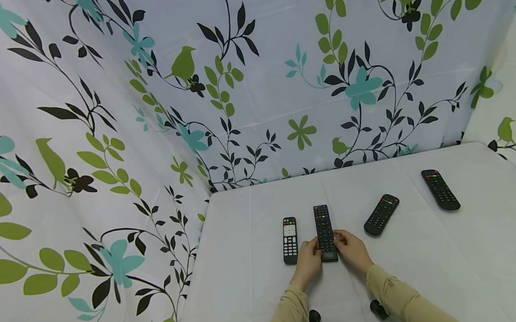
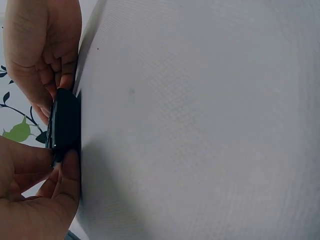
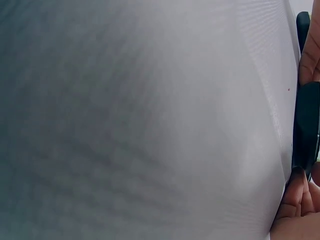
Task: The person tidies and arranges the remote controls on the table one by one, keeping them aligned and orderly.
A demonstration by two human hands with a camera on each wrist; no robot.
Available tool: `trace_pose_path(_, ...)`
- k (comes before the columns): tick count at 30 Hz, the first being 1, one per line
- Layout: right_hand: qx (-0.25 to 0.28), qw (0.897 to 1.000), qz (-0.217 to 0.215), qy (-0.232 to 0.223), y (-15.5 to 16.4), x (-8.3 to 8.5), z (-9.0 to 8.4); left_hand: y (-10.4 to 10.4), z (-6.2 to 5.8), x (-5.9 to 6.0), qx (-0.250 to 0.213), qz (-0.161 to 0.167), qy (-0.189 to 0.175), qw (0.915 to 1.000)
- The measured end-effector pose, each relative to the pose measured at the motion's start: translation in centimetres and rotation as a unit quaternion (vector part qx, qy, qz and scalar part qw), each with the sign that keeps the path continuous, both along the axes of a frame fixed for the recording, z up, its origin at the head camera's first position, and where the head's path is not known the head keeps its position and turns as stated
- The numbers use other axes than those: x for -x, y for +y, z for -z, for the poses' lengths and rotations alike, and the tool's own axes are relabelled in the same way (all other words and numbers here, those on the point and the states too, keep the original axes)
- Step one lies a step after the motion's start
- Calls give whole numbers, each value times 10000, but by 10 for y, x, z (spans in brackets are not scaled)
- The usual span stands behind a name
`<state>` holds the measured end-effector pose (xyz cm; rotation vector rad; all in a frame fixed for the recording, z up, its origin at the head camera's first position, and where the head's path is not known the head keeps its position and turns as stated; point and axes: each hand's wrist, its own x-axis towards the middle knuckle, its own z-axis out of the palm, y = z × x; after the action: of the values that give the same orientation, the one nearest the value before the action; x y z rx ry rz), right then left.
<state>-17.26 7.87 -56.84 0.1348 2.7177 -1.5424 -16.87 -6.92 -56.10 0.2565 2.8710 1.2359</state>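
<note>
Floral curtain (image 1: 254,84) w/ green birds, teal flowers & black leaves is filling the view from 9 through 12 to 3 o'clock. White table (image 1: 461,267) is taking up the lower right, 3 to 6 o'clock.

Four black remotes are lying on it in a rough row. Long remote (image 1: 324,232) is sitting near 6 o'clock, lengthwise, flat on the cloth. Far remote (image 1: 440,189) is lying at approx 3 o'clock, well apart. Angled remote (image 1: 381,214) is resting between those two. Short remote (image 1: 290,240) w/ a pale round pad is lying just beside the long one, on its 9 o'clock side.

Left hand (image 1: 309,258) & right hand (image 1: 351,249) are both pinching the long remote's near end, fingers curled on its side edges. Beige sleeves are reaching in from 6 o'clock.

No brand or writing readable; buttons too small.
</note>
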Motion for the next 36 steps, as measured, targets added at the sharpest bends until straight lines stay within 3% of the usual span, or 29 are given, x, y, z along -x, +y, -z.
trace_pose_path(6,8,10000,16,59,-2,-1,-2,0,-2,1,68,52,3,10000)
trace_pose_path(14,-144,9999,-31,33,-1,-2,-2,-1,-5,-1,67,62,-299,9995)
trace_pose_path(26,-215,9996,-116,142,7,0,-6,-4,-11,1,64,122,20,9999)
trace_pose_path(36,-348,9987,-257,280,13,0,-18,2,-23,5,-131,-63,-225,9996)
